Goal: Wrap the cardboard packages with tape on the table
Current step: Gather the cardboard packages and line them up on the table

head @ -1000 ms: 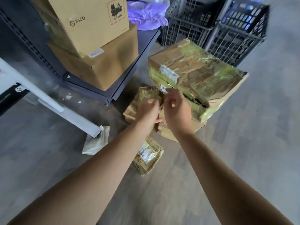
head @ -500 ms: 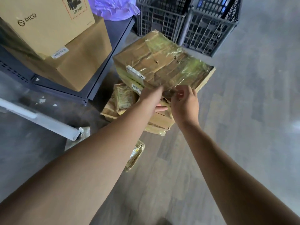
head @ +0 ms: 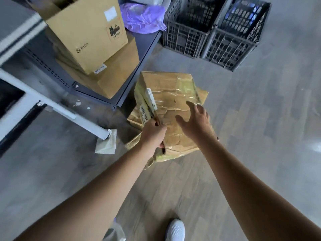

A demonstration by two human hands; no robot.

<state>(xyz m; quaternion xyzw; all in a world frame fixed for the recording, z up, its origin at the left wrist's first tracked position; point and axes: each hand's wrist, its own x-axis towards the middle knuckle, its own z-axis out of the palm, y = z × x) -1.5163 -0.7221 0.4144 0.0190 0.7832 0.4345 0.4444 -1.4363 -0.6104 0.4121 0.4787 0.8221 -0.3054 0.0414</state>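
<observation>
The left hand (head: 152, 133) grips the near left edge of the taped cardboard package (head: 166, 89), which lies low over the floor (head: 260, 136), its long axis pointing away from the person. The right hand (head: 194, 122), fingers spread and holding nothing, is over the package's right half.

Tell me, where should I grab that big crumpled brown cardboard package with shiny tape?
Probably by its opposite edges, one hand from each side. The crumpled brown tape-wrapped cardboard package is wide and flat; the left hand grips its near-left edge, and the open right hand reaches over its top.
</observation>
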